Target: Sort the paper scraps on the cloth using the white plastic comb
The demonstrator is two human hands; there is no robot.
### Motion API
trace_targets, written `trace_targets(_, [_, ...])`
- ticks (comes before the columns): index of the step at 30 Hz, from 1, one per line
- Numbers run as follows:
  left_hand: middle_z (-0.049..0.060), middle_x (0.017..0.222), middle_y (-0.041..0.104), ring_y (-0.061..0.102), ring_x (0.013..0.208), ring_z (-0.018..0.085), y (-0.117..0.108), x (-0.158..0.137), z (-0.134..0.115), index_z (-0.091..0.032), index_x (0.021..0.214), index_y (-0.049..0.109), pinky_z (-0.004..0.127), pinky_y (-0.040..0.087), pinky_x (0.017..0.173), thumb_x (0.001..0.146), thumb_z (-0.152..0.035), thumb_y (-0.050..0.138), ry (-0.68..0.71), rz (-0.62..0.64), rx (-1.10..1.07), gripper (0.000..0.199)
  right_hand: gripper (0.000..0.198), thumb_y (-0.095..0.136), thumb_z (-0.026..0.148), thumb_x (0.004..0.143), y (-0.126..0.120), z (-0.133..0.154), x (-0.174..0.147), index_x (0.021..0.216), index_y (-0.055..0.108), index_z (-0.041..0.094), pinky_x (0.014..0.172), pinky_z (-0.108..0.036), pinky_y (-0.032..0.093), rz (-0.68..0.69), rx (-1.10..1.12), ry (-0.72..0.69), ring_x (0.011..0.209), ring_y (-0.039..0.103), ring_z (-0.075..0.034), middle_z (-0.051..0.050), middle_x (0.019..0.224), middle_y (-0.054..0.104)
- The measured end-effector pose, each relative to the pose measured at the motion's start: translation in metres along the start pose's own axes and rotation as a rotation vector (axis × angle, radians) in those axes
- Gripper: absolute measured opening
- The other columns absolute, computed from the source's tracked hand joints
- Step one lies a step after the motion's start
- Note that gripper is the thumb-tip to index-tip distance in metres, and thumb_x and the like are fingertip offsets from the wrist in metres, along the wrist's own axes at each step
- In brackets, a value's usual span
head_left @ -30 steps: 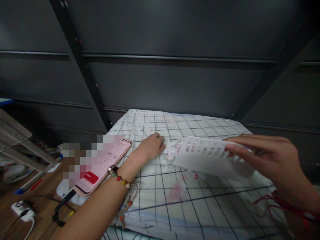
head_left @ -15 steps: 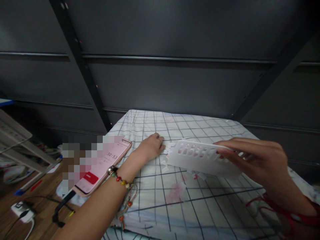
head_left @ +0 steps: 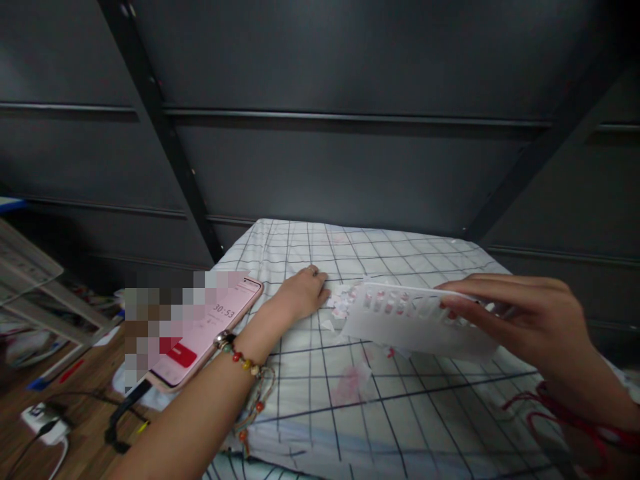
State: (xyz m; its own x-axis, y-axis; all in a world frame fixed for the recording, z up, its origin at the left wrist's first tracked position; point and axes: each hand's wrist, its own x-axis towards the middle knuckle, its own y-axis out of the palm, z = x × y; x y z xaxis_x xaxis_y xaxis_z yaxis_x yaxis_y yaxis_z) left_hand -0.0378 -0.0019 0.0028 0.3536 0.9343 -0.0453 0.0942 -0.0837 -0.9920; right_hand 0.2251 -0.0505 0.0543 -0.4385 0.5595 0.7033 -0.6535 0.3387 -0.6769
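Note:
My right hand (head_left: 535, 313) pinches the upper right edge of a white slotted plastic tray (head_left: 410, 333), thumb below and fingers on top. The tray is tilted over the checked cloth (head_left: 300, 247), its row of slots along the top. Small torn paper scraps (head_left: 341, 303) lie by its left end, and some show through the slots. My left hand (head_left: 303, 292) rests on the cloth to the left of the scraps, fingers extended and holding nothing. A pink-stained piece (head_left: 353, 385) that looks thin and translucent lies in front of the tray.
A phone (head_left: 215, 330) with a lit screen lies left of my left forearm, partly pixelated, with a black cable (head_left: 117, 420). A white power adapter (head_left: 45, 423) sits on the wooden floor. Dark panels (head_left: 345, 167) rise behind the cloth. A pale frame (head_left: 35, 267) stands at left.
The tray and my right hand have shifted slightly to the right, uncovering more paper scraps at the tray's left end. My left hand has stayed in place.

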Motion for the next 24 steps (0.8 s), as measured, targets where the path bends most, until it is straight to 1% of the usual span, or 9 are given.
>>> trace_targets(3, [0.015, 0.128, 0.048, 0.050, 0.114, 0.026, 0.001, 0.000, 0.002, -0.011, 0.122, 0.051, 0.033, 0.043, 0.092, 0.093, -0.029, 0.040, -0.001, -0.002, -0.002, 0.035, 0.015, 0.059, 0.033, 0.081, -0.005, 0.001, 0.001, 0.069, 0.066, 0.029, 0.044, -0.026, 0.050, -0.020, 0.011, -0.009, 0.053, 0.065, -0.017, 0.003, 0.064, 0.070])
trace_targets(7, [0.015, 0.128, 0.048, 0.051, 0.113, 0.026, 0.003, 0.001, 0.003, -0.011, 0.123, 0.050, 0.033, 0.043, 0.091, 0.093, -0.029, 0.039, -0.006, 0.010, -0.004, 0.036, 0.012, 0.060, 0.028, 0.080, -0.008, -0.001, 0.001, 0.069, 0.067, 0.027, 0.043, -0.026, 0.050, -0.044, 0.018, -0.005, 0.051, 0.065, -0.017, 0.002, 0.063, 0.070])
trace_targets(9, [0.016, 0.128, 0.048, 0.051, 0.112, 0.027, 0.003, 0.001, 0.003, -0.011, 0.123, 0.050, 0.034, 0.044, 0.090, 0.093, -0.029, 0.040, -0.005, 0.011, -0.003, 0.036, 0.011, 0.061, 0.028, 0.079, -0.006, 0.000, 0.001, 0.070, 0.067, 0.026, 0.042, -0.027, 0.050, -0.047, 0.040, -0.006, 0.051, 0.064, -0.017, 0.001, 0.063, 0.070])
trace_targets(13, [0.016, 0.125, 0.050, 0.053, 0.110, 0.027, 0.003, 0.001, 0.003, -0.009, 0.122, 0.051, 0.033, 0.044, 0.090, 0.093, -0.027, 0.040, 0.015, -0.010, 0.013, 0.035, 0.008, 0.062, 0.028, 0.079, 0.001, 0.005, 0.001, 0.073, 0.067, 0.029, 0.036, -0.024, 0.045, 0.003, 0.091, -0.036, 0.047, 0.062, -0.015, 0.003, 0.063, 0.070])
trace_targets(17, [0.016, 0.124, 0.050, 0.054, 0.108, 0.026, 0.001, 0.001, 0.002, -0.009, 0.121, 0.052, 0.033, 0.045, 0.088, 0.093, -0.026, 0.040, 0.004, -0.002, 0.021, 0.035, 0.010, 0.059, 0.026, 0.081, 0.007, 0.008, -0.002, 0.076, 0.066, 0.030, 0.038, -0.026, 0.045, 0.005, 0.044, -0.027, 0.044, 0.060, -0.014, 0.004, 0.064, 0.070])
trace_targets(20, [0.016, 0.126, 0.049, 0.054, 0.109, 0.027, 0.000, 0.001, 0.001, -0.009, 0.122, 0.051, 0.033, 0.045, 0.088, 0.094, -0.027, 0.039, -0.008, 0.018, 0.010, 0.036, 0.010, 0.058, 0.027, 0.082, 0.007, 0.005, -0.004, 0.079, 0.066, 0.031, 0.044, -0.027, 0.049, -0.070, -0.002, -0.009, 0.050, 0.062, -0.015, 0.004, 0.069, 0.071])
trace_targets(22, [0.016, 0.126, 0.049, 0.053, 0.110, 0.026, 0.000, 0.001, 0.001, -0.009, 0.123, 0.051, 0.032, 0.044, 0.090, 0.094, -0.028, 0.039, -0.003, 0.021, 0.003, 0.037, 0.008, 0.060, 0.029, 0.081, 0.005, 0.002, -0.004, 0.077, 0.067, 0.031, 0.047, -0.028, 0.051, -0.127, -0.035, -0.007, 0.056, 0.065, -0.017, 0.004, 0.070, 0.071])
trace_targets(24, [0.015, 0.126, 0.049, 0.053, 0.110, 0.026, 0.000, 0.000, 0.001, -0.009, 0.123, 0.050, 0.031, 0.043, 0.092, 0.094, -0.029, 0.039, 0.002, 0.020, 0.002, 0.037, 0.009, 0.061, 0.031, 0.080, 0.002, 0.001, -0.003, 0.073, 0.067, 0.030, 0.047, -0.028, 0.052, -0.126, -0.041, -0.020, 0.056, 0.066, -0.018, 0.003, 0.068, 0.071])
